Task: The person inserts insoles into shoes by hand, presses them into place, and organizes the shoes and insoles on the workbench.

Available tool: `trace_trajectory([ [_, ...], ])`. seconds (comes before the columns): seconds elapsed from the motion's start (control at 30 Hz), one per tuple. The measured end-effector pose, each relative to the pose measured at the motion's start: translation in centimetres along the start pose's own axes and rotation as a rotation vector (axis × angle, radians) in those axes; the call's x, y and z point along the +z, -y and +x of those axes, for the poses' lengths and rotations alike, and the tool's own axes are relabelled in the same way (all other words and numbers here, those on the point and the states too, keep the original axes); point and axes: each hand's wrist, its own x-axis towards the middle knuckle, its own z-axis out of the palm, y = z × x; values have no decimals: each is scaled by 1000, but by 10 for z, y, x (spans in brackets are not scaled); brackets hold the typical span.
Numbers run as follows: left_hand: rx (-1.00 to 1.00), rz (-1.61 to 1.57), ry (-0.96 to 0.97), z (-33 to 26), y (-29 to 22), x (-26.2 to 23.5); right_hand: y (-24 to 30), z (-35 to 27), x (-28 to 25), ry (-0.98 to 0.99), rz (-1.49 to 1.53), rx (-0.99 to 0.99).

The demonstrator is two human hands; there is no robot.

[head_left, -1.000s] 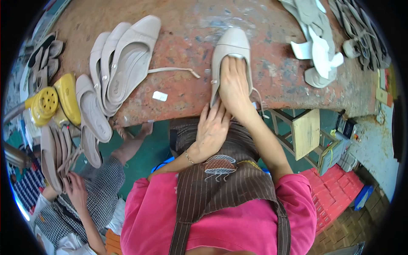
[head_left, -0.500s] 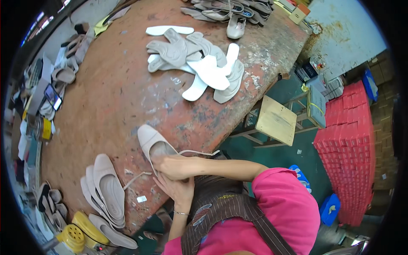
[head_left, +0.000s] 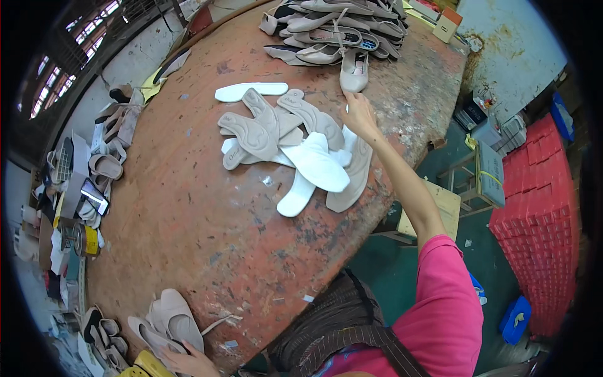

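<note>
My left hand [head_left: 193, 363] is at the lower edge, its fingers over the heel end of a beige slingback shoe [head_left: 180, 317]. That shoe lies against other beige shoes [head_left: 146, 336], and the lower edge cuts off part of the hand. My right arm stretches across the table. Its hand [head_left: 361, 116] has its fingers extended at the toe of a pale shoe [head_left: 355, 74], which lies in front of a shoe pile [head_left: 326, 31]. Close by my right wrist are grey padded insoles [head_left: 251, 135] and white insoles [head_left: 320, 166].
A worn reddish table [head_left: 207, 213] lies under everything. Along its left side are a phone [head_left: 94, 196], a yellow-labelled can [head_left: 91, 240] and more shoes [head_left: 105, 166]. A yellow device [head_left: 147, 366] is at the lower left. To the right stand stools [head_left: 433, 207] and stacked red boxes [head_left: 537, 226].
The shoe both hands worked on has left the table's front. My left hand has moved to the shoes at lower left; my right has reached far across to the pile. The view has shifted.
</note>
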Motion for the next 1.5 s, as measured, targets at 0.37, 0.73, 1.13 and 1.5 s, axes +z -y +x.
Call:
trace_trajectory([
  [0.37, 347, 308, 292, 18, -86, 8, 26, -84, 34, 174, 41, 244],
  [0.73, 27, 435, 235, 47, -26, -4, 132, -55, 113, 166, 195, 133],
  [1.13, 277, -566, 523, -80, -105, -19, 357, -26, 195, 343, 1020, -383],
  [1.5, 235, -642, 490, -75, -108, -14, 90, -246, 16, 97, 14, -29],
])
